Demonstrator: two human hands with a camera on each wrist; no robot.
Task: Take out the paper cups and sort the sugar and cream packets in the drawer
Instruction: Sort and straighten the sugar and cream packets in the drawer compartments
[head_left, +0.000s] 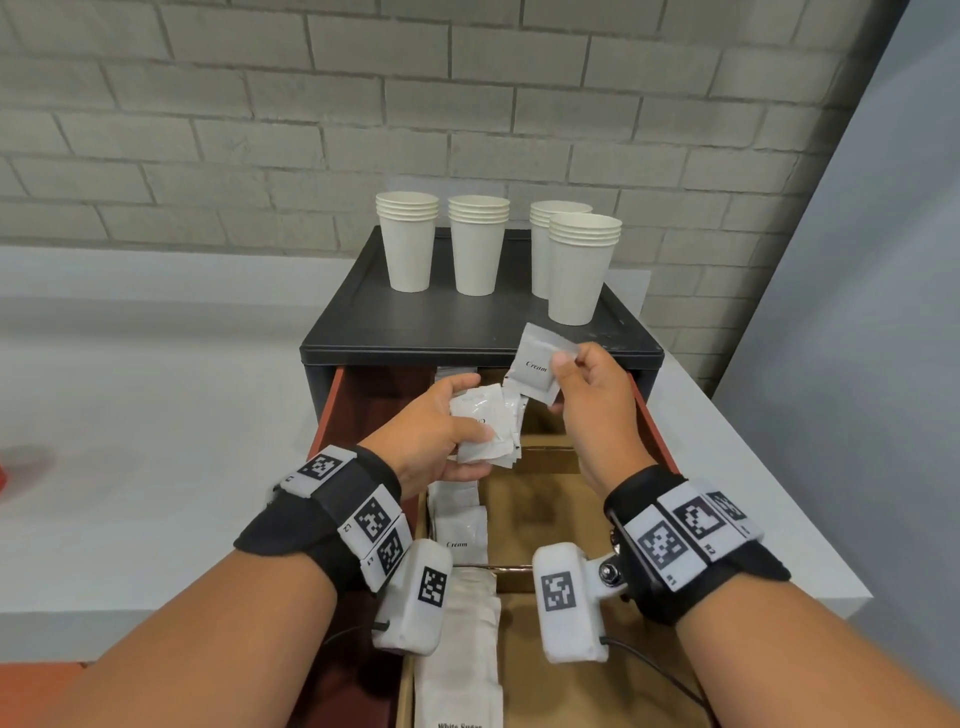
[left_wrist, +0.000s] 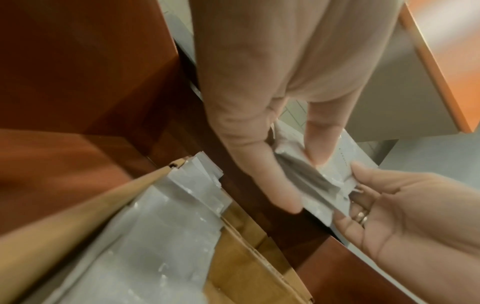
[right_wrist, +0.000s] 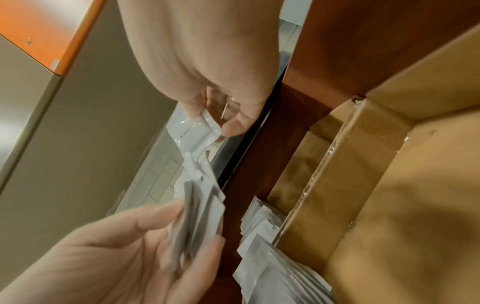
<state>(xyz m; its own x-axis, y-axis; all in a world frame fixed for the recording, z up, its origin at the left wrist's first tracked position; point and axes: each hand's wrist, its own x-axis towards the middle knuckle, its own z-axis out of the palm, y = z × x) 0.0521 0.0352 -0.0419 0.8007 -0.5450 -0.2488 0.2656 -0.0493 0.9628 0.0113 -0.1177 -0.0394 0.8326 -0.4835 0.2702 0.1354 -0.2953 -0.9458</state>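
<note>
My left hand (head_left: 441, 436) (left_wrist: 275, 162) grips a fanned bundle of white packets (head_left: 488, 428) (left_wrist: 309, 176) (right_wrist: 200, 216) above the open drawer (head_left: 652, 415). My right hand (head_left: 592, 395) (right_wrist: 221, 115) pinches a single packet marked Cream (head_left: 540, 364) (right_wrist: 193, 131) by its corner, just right of the bundle. Several stacks of white paper cups (head_left: 408, 239) stand on the black cabinet top (head_left: 467, 317). Cream packets (head_left: 460, 525) and White Sugar packets (head_left: 460, 654) lie in a row along the left side of a cardboard divider (head_left: 545, 519) inside the drawer.
The cabinet stands on a white counter (head_left: 156, 441) against a grey brick wall (head_left: 311, 130). The counter's right edge (head_left: 779, 493) drops off beside the drawer. The right compartments of the cardboard divider (right_wrist: 402, 195) show bare brown bottoms.
</note>
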